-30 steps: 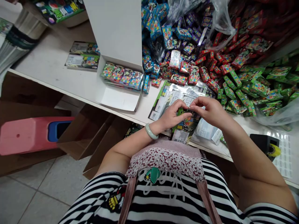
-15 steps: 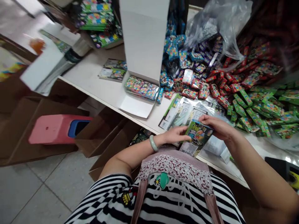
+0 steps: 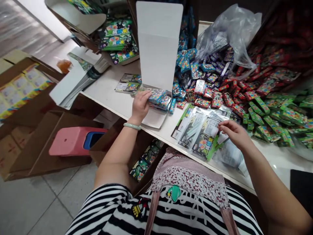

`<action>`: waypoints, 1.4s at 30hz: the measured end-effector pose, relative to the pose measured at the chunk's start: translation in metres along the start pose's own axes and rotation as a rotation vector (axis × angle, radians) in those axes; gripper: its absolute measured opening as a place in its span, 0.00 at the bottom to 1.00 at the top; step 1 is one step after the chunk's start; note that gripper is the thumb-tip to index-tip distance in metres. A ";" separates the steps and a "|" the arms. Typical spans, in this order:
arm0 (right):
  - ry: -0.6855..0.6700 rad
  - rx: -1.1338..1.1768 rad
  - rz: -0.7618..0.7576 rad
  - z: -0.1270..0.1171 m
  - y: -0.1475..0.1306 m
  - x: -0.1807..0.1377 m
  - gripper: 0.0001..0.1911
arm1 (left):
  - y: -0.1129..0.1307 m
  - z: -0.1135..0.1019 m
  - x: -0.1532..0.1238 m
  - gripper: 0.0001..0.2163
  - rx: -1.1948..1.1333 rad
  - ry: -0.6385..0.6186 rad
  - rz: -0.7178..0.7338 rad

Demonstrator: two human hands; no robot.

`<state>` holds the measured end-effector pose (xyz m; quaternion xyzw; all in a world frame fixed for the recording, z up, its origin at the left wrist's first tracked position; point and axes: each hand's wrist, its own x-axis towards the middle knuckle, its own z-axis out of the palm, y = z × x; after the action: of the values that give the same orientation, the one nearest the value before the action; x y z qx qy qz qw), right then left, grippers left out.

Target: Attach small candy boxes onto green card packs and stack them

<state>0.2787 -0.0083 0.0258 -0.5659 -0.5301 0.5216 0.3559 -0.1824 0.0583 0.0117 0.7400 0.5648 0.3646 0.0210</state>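
My left hand point(image 3: 141, 106) reaches to the open white carton point(image 3: 158, 52), whose tall lid stands upright. Its fingers are closed at the left end of a colourful flat packet point(image 3: 157, 94), blurred, on top of several packets inside the carton. Over the plastic-sleeved packets on the table, my right hand point(image 3: 232, 132) has thumb and fingertips pinched; what they hold, if anything, is hidden. Below those fingertips lies a dark printed packet point(image 3: 204, 142) in a clear sleeve.
Small blue boxes point(image 3: 183, 62), red boxes point(image 3: 228, 98) and green boxes point(image 3: 271, 117) are heaped behind, with a clear plastic bag point(image 3: 230, 36). Folded white cartons point(image 3: 73, 78) overhang the table's left edge. A pink stool point(image 3: 68, 142) and brown cardboard boxes point(image 3: 46, 140) stand below.
My left hand has moved left from the dark packet both hands held to the white carton. That packet is no longer between my hands. My right hand stays over the sleeved packets, fingers now pinched.
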 end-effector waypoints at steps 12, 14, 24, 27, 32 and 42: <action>-0.190 -0.827 -0.333 -0.001 0.021 0.023 0.37 | 0.105 0.075 -0.045 0.32 -0.087 -0.277 0.074; -0.229 -1.010 -0.320 0.013 0.018 0.028 0.47 | 0.156 0.100 -0.063 0.38 -0.110 -0.560 0.122; -0.162 -1.216 -0.258 0.032 0.013 0.024 0.42 | 0.213 0.128 -0.076 0.50 -0.025 -0.902 0.034; -0.106 -1.203 -0.207 0.034 0.012 0.027 0.42 | 0.214 0.129 -0.078 0.52 -0.025 -0.887 0.019; -0.149 -1.241 -0.133 0.035 0.007 0.038 0.34 | 0.217 0.133 -0.080 0.54 -0.030 -0.883 -0.004; -0.152 -0.789 -0.144 -0.008 -0.040 0.034 0.11 | 0.220 0.114 -0.075 0.20 -0.377 -0.457 -0.055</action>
<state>0.2739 0.0335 0.0581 -0.5802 -0.7526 0.2924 0.1071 0.0552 -0.0416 -0.0129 0.7704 0.4876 0.2861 0.2946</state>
